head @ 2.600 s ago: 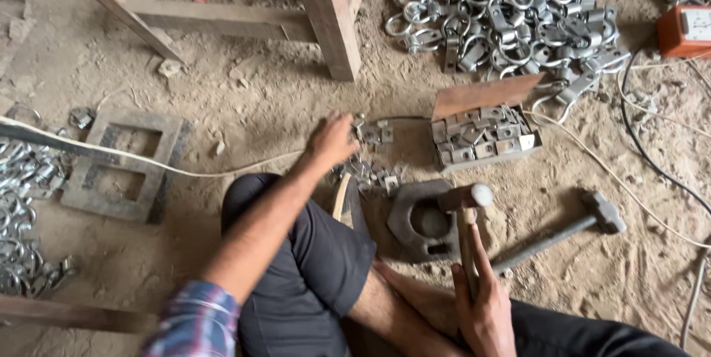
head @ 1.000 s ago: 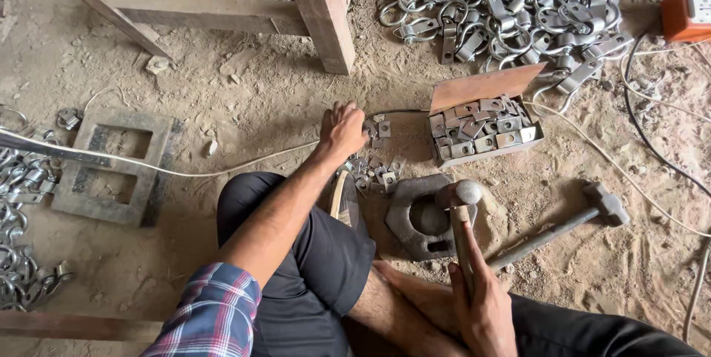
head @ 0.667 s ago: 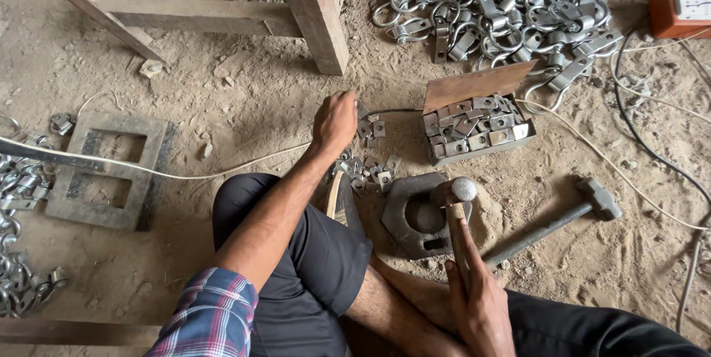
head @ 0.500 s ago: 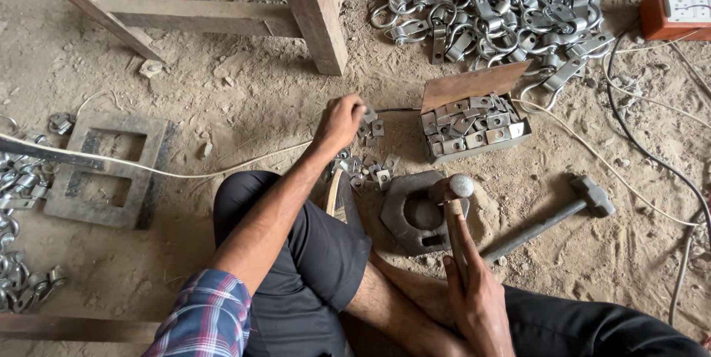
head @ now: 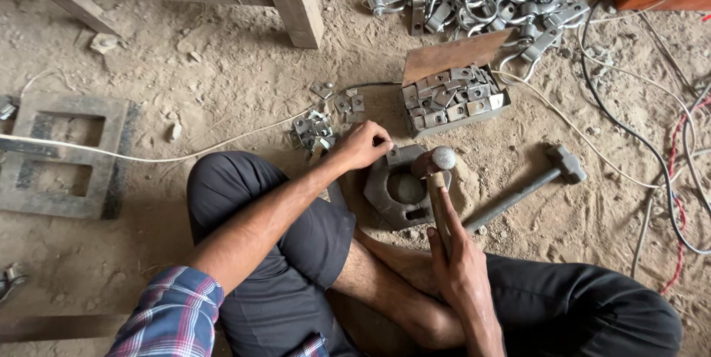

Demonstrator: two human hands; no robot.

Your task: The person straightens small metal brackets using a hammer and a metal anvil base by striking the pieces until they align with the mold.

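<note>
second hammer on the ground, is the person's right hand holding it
No. The second hammer lies untouched on the dirt, while the right hand grips the handle of another hammer over the metal block.

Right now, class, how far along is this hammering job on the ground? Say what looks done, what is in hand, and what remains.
Done: a few small plates lie loose by the knee. In hand: the left hand sets a piece on the metal block, and the right hand holds the hammer over it. Left: the box of plates looks full.
</note>
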